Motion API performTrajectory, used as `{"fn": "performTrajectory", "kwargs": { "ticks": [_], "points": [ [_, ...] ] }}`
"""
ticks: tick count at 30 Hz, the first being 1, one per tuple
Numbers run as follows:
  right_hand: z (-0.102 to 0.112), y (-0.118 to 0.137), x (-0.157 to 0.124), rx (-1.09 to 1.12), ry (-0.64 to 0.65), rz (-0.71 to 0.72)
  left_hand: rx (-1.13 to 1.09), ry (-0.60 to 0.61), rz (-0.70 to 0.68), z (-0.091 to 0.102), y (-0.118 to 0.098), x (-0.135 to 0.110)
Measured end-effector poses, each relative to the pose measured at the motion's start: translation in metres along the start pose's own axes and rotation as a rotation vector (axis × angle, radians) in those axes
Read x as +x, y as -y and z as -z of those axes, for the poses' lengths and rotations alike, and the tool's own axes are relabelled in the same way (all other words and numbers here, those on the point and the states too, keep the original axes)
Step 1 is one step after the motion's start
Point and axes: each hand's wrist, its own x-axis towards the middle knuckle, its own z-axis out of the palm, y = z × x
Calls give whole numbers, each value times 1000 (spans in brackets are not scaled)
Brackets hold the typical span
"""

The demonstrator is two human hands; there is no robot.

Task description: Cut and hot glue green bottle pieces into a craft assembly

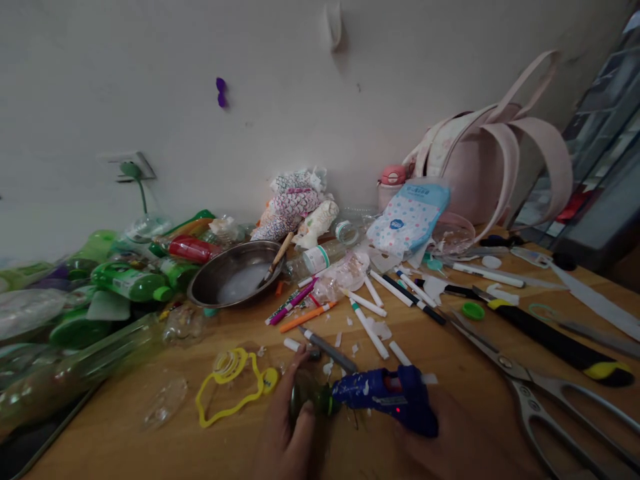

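Note:
My left hand (287, 427) is wrapped round a dark green plastic bottle piece (304, 393) near the front edge of the table. In my right hand (440, 433) is a blue hot glue gun (385, 397), its small red light lit. The gun's nozzle end meets the green neck of the bottle piece; whether they touch I cannot tell. Just beyond the gun lies a grey marker (327, 350). Left of my left hand is a yellow plastic strip with a ring (233, 403). Part of my right hand is in shadow.
A metal bowl (200, 283) with a brush stands mid-table. Plastic bottles (130, 283) pile up at left. Several markers (370, 330) lie centrally. Large scissors (520, 380) and a black-yellow utility knife (560, 340) are at right. A pink backpack (467, 167) stands behind.

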Motion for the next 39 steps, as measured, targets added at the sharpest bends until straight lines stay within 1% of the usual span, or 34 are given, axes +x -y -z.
{"fn": "performTrajectory", "kwargs": {
  "ticks": [3, 6, 9, 13, 17, 21, 23, 27, 30, 34, 36, 39],
  "points": [
    [-1, -1, -1, 17, -13, -12, 6, 10, 7, 1, 1, 0],
    [0, 0, -2, -18, -12, -5, -18, -8, -9, 0, 4, -1],
    [1, 1, -1, -3, -16, -12, -46, -12, -22, 0, 7, -2],
    [-1, 0, 3, 19, 11, 3, -31, 18, -6, 2, 8, -3],
    [-3, -3, 4, 51, 5, -9, -19, 60, -42, -1, 6, -3],
    [-1, -2, 3, 99, 10, -2, -52, -26, -45, -6, 4, -5],
    [1, 0, 2, 102, 17, -8, -50, -21, -49, -5, 3, -5],
    [1, 1, 1, 48, -33, -15, -32, 74, -34, 0, 4, -2],
    [-2, -4, 1, -9, -60, -9, -58, 65, -30, 3, 9, 0],
    [-5, -9, 0, 59, -107, 26, -67, 53, -9, 3, 13, -1],
    [-4, -8, -1, 60, -106, 24, -67, 56, -6, 3, 13, -2],
    [-3, -7, -3, 45, -96, 33, -78, 30, -6, 2, 14, -3]
  ]
}}
